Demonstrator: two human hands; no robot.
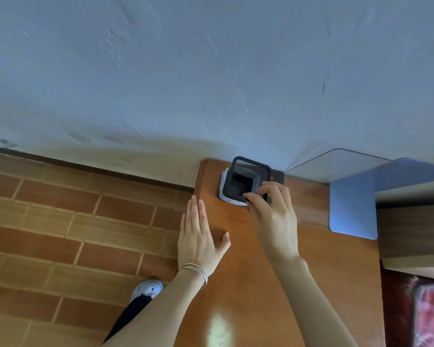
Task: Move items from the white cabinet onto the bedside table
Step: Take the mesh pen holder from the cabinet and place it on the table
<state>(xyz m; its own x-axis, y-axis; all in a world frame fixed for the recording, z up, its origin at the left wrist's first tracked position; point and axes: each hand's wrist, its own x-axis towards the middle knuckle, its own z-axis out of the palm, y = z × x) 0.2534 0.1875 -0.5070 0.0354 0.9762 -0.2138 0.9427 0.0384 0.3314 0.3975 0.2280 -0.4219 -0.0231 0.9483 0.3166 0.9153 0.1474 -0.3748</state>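
A black mesh pen holder stands at the far edge of the brown wooden bedside table, close to the wall. It sits on a small stack of white paper and looks empty inside. My right hand pinches the holder's near right rim with curled fingers. My left hand lies flat, fingers straight, on the table's left edge, a bracelet at the wrist. The white cabinet is out of view.
A light plastered wall runs behind the table. Brown tiled floor lies to the left, with my shoe on it. A blue panel and a wooden bed frame stand at the right, with a clear sheet behind.
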